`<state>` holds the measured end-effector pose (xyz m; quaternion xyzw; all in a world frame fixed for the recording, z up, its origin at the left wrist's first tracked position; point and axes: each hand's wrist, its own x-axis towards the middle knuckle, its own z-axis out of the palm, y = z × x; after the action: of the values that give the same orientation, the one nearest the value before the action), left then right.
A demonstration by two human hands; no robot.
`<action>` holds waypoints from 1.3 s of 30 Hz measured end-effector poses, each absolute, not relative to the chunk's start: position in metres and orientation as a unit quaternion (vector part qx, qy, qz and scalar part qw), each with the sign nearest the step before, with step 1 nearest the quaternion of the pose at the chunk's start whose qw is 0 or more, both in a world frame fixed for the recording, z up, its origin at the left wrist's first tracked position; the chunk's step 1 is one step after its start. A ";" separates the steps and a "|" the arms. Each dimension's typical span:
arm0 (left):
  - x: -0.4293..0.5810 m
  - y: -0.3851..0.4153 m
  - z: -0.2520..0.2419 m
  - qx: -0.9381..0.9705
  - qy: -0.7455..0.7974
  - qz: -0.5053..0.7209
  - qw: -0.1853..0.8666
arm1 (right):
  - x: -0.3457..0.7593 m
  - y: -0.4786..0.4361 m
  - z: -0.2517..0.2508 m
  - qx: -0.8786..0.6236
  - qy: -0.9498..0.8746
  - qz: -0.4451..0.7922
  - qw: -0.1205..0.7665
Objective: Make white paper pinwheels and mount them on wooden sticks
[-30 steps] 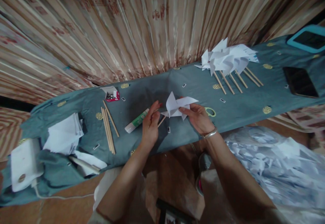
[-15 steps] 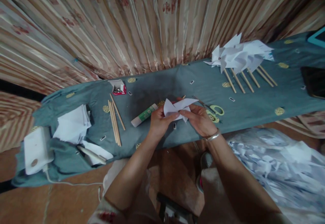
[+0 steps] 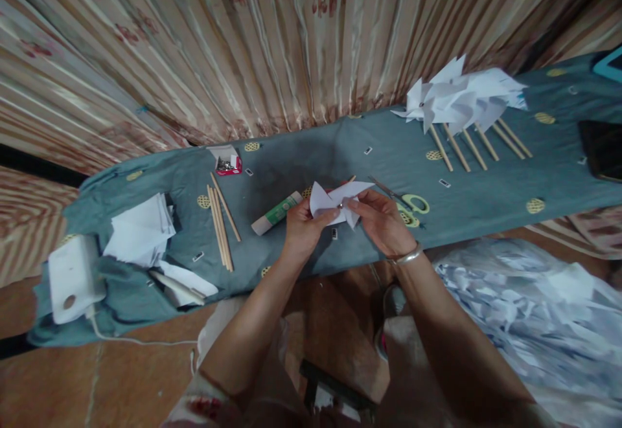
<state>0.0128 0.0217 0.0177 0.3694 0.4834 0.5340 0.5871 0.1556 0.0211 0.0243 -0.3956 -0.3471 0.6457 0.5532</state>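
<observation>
A person is sitting at a long desk (image 3: 486,188) draped in grey-blue cloth and is working a small white paper pinwheel (image 3: 335,201) with both bare hands. A second ago the left hand (image 3: 301,230) was pinching at a thin stick beside the paper while only the right hand was carrying it; now the left hand is closing on the pinwheel's near left edge, so both hands are gripping the paper together. The right hand (image 3: 383,224), with a silver bangle (image 3: 407,256) on its wrist, is pinching at the pinwheel's centre with thumb and forefinger. Both forearms are reaching forward from the bottom of the view, wrists angling inward towards each other. The pinwheel is being held just above the cloth, immediately right of a green and white glue stick (image 3: 276,213). Farther right of the glue stick, yellow-handled scissors (image 3: 413,204) are lying, and well beyond them a pile of finished pinwheels (image 3: 461,98) on sticks. Left of the glue stick, loose wooden sticks (image 3: 221,227) are lying, and farther left a stack of white paper (image 3: 140,230). Behind the glue stick, a small box of pins (image 3: 228,164) is sitting open.
</observation>
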 end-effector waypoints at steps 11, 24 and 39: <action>0.011 0.018 0.017 0.361 0.487 0.541 0.583 | 0.160 0.017 0.014 -0.474 -0.406 0.518 0.585; 0.013 0.013 0.015 0.394 0.485 0.537 0.567 | 0.153 -0.010 0.019 -0.545 -0.636 0.229 0.495; 0.010 0.011 0.013 0.453 0.492 0.484 0.565 | 0.162 0.002 0.011 -0.519 -0.547 0.442 0.486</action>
<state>0.0097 0.0112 0.0131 0.4530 0.4918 0.4839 0.5645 0.1624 0.0016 0.0114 -0.5187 -0.5472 0.4422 0.4857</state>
